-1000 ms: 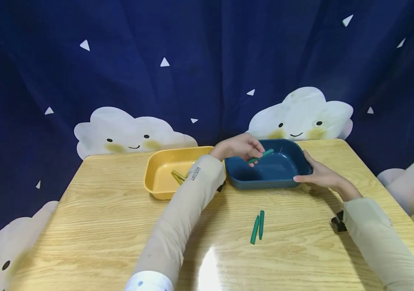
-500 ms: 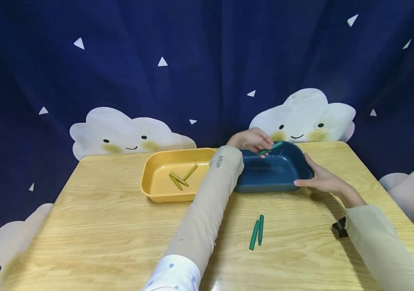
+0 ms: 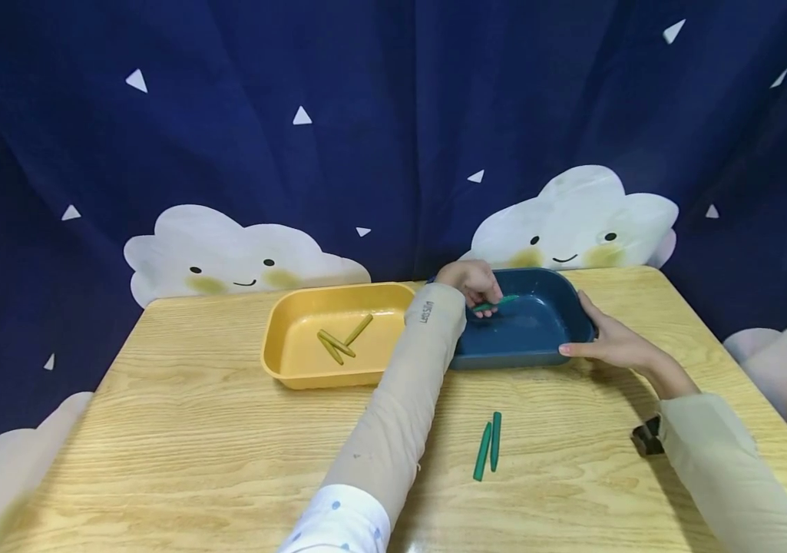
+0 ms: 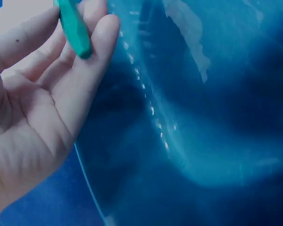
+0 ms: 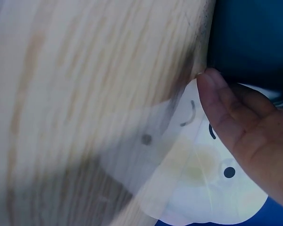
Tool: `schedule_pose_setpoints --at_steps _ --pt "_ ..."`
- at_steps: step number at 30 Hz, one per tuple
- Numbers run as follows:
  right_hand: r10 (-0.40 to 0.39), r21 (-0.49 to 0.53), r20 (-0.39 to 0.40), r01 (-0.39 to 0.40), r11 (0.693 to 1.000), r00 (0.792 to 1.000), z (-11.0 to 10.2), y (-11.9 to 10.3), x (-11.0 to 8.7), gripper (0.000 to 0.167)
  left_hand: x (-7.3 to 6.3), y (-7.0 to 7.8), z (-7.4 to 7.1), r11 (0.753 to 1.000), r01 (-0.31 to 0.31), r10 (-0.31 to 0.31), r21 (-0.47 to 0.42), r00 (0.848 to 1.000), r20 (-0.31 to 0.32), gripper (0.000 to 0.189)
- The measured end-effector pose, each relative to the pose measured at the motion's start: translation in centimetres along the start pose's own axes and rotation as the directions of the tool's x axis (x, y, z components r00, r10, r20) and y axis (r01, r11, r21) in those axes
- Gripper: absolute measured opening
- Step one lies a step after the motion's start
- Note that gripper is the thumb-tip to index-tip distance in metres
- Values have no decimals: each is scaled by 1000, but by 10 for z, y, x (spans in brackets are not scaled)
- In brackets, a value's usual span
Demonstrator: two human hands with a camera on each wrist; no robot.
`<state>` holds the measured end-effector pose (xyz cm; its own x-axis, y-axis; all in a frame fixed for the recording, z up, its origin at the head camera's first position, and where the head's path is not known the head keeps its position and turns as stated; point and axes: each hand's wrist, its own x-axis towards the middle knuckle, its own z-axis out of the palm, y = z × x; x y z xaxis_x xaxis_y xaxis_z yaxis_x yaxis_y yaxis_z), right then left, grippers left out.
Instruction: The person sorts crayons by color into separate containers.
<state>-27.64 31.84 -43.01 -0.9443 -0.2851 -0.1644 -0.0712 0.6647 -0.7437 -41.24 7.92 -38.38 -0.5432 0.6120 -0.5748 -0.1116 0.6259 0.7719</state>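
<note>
My left hand (image 3: 476, 283) reaches over the dark blue plastic basin (image 3: 538, 357) and pinches a green crayon (image 3: 506, 300) between thumb and fingers. The left wrist view shows the crayon's tapered end (image 4: 80, 42) poking out below the thumb, above the basin's glossy inside. My right hand (image 3: 610, 338) rests against the basin's right front corner, thumb along the front and fingers straight along the side. In the right wrist view its other fingers are partly hidden behind the basin. Two more green crayons (image 3: 487, 449) lie side by side on the table in front of the basin.
A yellow basin (image 3: 296, 374) stands left of the blue one, partly behind the left sleeve, with several yellow crayons (image 3: 335, 343) inside. The wooden table (image 3: 193, 445) backs onto a navy curtain (image 3: 248, 115) with cloud prints.
My left hand moved right with the green crayon, rose slightly, then came lower into the blue basin. The yellow crayons came out from behind the sleeve. My right hand kept its place at the corner.
</note>
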Motion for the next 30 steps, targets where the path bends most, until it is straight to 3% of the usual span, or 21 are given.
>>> schedule_pose_setpoints --at_steps 5,9,11,14,19,24,30 --pt "1 4 -1 -1 1000 1000 -1 -3 -2 107 -11 1 -3 993 -19 34 119 992 -125 22" --pt "7 8 -7 -7 1000 1000 -1 -3 -2 107 -18 0 -5 996 -88 83 -16 976 -201 25" --pt "10 5 -9 -10 1000 1000 0 -3 -2 108 -20 0 -5 983 -142 111 -115 965 -239 28" --pt "14 -5 -9 -14 1000 1000 0 -3 -2 108 -24 2 -6 953 -211 148 -219 951 -272 31" --pt "22 -11 -2 -22 1000 1000 0 -4 0 108 -41 7 -6 916 -293 210 -275 932 -294 27" --pt "24 -10 -1 -24 1000 1000 1 -5 0 109 -60 9 -2 900 -338 244 -274 913 -325 24" --pt "23 -18 -1 -23 1000 1000 1 -2 0 108 -80 5 6 893 -401 315 -205 882 -349 24"
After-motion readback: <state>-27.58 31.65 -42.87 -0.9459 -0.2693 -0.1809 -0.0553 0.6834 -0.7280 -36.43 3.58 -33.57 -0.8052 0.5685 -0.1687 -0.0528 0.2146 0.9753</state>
